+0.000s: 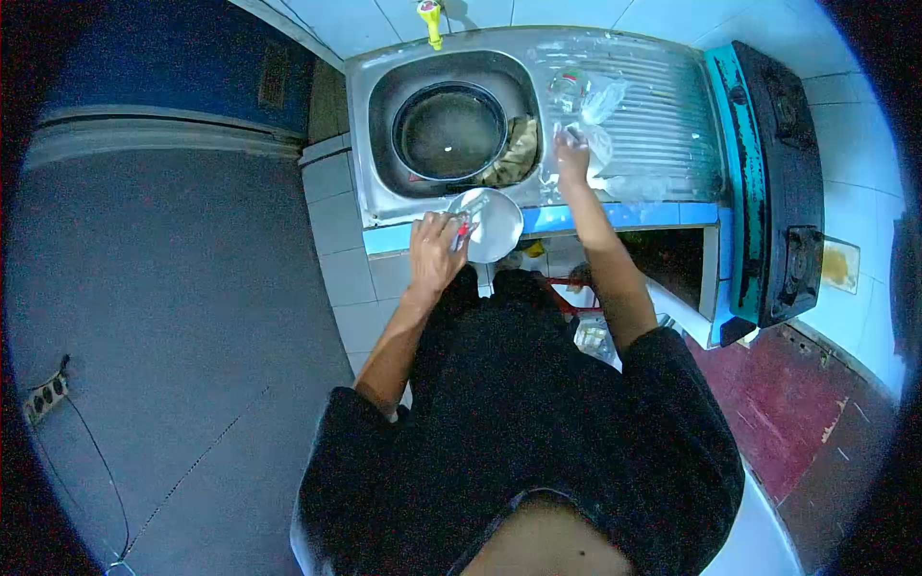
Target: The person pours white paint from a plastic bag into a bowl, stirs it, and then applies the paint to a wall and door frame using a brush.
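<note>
My left hand point(437, 250) is closed around the left edge of a white round plate point(499, 228) at the sink's front edge. A small item with a red part point(464, 229) shows by its fingertips. My right hand point(572, 158) is over the steel drainboard, its fingers pinched together beside a clear plastic bag point(597, 144); what they hold, if anything, is too small to make out. Behind it lie another crumpled plastic bag point(603, 99) and a clear round container point(567, 89).
A dark round basin point(449, 132) with water sits in the steel sink point(384, 182), beside a brownish cloth point(519, 154). Above is a yellow tap point(432, 27). A stove point(783, 182) stands to the right. Below the counter are a red rack and containers.
</note>
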### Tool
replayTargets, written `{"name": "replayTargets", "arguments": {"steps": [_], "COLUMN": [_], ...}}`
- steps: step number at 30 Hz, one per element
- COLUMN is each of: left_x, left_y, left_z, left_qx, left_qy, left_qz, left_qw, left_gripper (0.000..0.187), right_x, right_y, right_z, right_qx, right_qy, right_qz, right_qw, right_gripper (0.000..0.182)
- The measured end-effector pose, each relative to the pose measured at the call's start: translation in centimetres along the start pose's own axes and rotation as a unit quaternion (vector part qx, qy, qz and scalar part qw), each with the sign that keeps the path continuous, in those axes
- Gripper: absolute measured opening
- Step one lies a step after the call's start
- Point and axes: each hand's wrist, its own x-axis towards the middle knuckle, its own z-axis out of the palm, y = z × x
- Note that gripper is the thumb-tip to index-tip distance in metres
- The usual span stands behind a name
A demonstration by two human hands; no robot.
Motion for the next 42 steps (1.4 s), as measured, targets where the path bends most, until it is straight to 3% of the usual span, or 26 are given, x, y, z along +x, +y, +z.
{"name": "replayTargets", "arguments": {"steps": [3, 5, 7, 11, 13, 19, 23, 25, 26, 32, 33, 38, 42], "left_x": [0.2, 0.1, -0.2, -0.5, -0.2, -0.1, 0.7, 1.5, 1.6, 1.2, 1.3, 2.3, 2.7], "left_y": [0.1, 0.2, 0.3, 0.6, 0.6, 0.3, 0.0, 0.5, 0.5, 3.6, 4.1, 5.7, 7.5], "left_z": [1.2, 1.7, 2.1, 2.7, 2.7, 1.7, 1.1, 0.2, 0.3, -1.6, -2.2, -3.7, -3.2], "left_qx": [-0.016, 0.008, 0.013, -0.006, -0.020, -0.072, -0.037, -0.013, -0.002, -0.005, -0.009, -0.057, -0.109], "left_qy": [-0.017, -0.047, -0.050, -0.086, -0.100, -0.132, -0.109, -0.141, -0.151, -0.198, -0.223, -0.180, -0.216], "left_qz": [0.024, 0.065, 0.065, 0.067, 0.054, 0.040, 0.101, 0.139, 0.147, 0.174, 0.171, 0.158, 0.166], "left_qw": [0.999, 0.997, 0.997, 0.994, 0.993, 0.988, 0.988, 0.980, 0.977, 0.965, 0.960, 0.969, 0.956], "left_gripper": [0.023, 0.024, 0.024, 0.024, 0.025, 0.028, 0.030, 0.031, 0.032, 0.029, 0.030, 0.022, 0.019], "right_x": [-11.6, -18.4, -22.3, -22.4, -21.8, -21.5, -21.2, -21.2, -21.0, -22.7, -23.0, -24.8, -26.8], "right_y": [-0.9, -0.1, 1.4, 4.6, 4.8, 5.6, 5.8, 5.0, 5.1, 1.1, 0.9, -0.1, -1.0], "right_z": [-0.9, -2.3, -2.4, -2.7, -2.5, -3.2, -3.9, -4.3, -4.5, -6.3, -6.6, -8.6, -9.7], "right_qx": [-0.053, -0.159, -0.014, 0.117, 0.180, 0.199, 0.150, 0.167, 0.150, 0.185, 0.187, 0.191, 0.205], "right_qy": [-0.018, -0.034, -0.067, -0.158, -0.173, -0.187, -0.183, -0.192, -0.175, -0.182, -0.179, -0.156, -0.141], "right_qz": [-0.064, 0.138, 0.201, 0.277, 0.309, 0.295, 0.283, 0.265, 0.258, 0.231, 0.229, 0.242, 0.226], "right_qw": [0.996, 0.977, 0.977, 0.941, 0.918, 0.915, 0.929, 0.930, 0.938, 0.938, 0.938, 0.939, 0.942], "right_gripper": [0.050, 0.058, 0.065, 0.065, 0.054, 0.057, 0.066, 0.066, 0.056, 0.033, 0.033, 0.041, 0.046]}}
